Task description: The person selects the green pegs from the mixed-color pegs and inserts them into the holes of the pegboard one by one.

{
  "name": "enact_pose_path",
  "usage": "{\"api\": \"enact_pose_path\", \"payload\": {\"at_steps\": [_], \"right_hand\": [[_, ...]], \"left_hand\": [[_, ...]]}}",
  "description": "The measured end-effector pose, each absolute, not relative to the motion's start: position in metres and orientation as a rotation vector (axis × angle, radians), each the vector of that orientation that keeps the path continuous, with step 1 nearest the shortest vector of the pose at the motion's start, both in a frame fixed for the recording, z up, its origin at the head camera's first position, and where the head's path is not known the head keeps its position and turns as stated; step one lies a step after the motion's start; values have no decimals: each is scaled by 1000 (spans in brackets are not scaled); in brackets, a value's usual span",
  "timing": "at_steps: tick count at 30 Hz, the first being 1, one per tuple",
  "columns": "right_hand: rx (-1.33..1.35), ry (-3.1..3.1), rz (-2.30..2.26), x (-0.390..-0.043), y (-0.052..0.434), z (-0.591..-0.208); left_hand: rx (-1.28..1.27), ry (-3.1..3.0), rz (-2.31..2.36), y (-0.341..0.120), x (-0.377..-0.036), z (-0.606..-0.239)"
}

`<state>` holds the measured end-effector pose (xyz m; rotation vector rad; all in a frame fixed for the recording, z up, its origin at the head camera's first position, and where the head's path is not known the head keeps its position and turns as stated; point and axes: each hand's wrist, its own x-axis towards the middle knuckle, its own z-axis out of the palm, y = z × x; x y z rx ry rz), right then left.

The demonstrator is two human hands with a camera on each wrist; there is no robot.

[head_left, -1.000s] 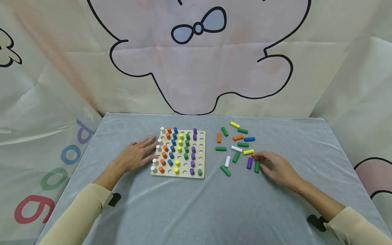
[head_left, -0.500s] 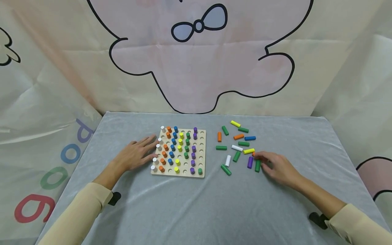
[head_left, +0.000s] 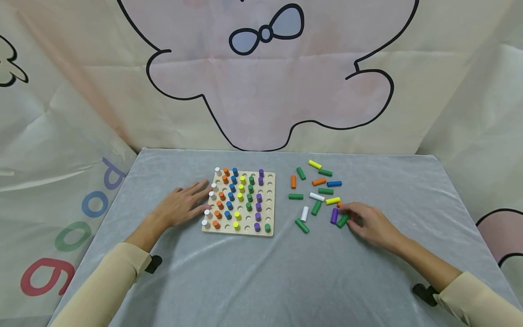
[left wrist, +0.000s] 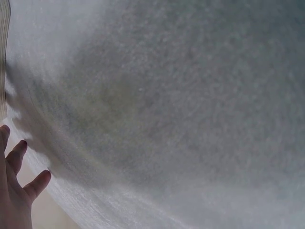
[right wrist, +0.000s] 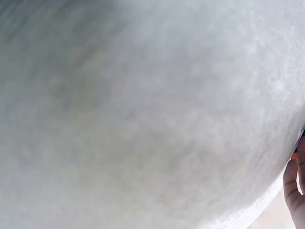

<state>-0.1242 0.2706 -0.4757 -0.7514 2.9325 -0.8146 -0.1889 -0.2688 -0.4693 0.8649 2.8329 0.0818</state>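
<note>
A wooden pegboard (head_left: 270,209) lies at the middle of the table, with white, orange, blue, yellow, green and purple pegs standing in it. My left hand (head_left: 184,206) rests flat beside its left edge, fingers straight and touching the board. Loose pegs lie scattered to the right. My right hand (head_left: 365,222) has its fingers curled on a green peg (head_left: 342,221) that lies tilted next to a purple peg (head_left: 334,215). A small orange peg (head_left: 338,205) shows just above the fingertips. Both wrist views show mostly grey cloth and the edge of a hand.
The table is covered with grey cloth (head_left: 261,272). Loose pegs include a yellow one (head_left: 314,164), a blue one (head_left: 334,184), a white one (head_left: 304,213) and a green one (head_left: 302,225). A printed fabric backdrop stands behind and at both sides.
My right hand's fingers have turned the green peg from upright-lying to slanted, its lower end swung left toward the purple peg. The left hand has stayed in place.
</note>
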Motion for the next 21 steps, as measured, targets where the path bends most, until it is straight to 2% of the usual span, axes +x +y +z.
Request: {"api": "enact_pose_path", "payload": {"at_steps": [21], "right_hand": [[-819,2899,-849,-124,271,-475]], "left_hand": [[831,2813,92,-268,-190,-470]]}}
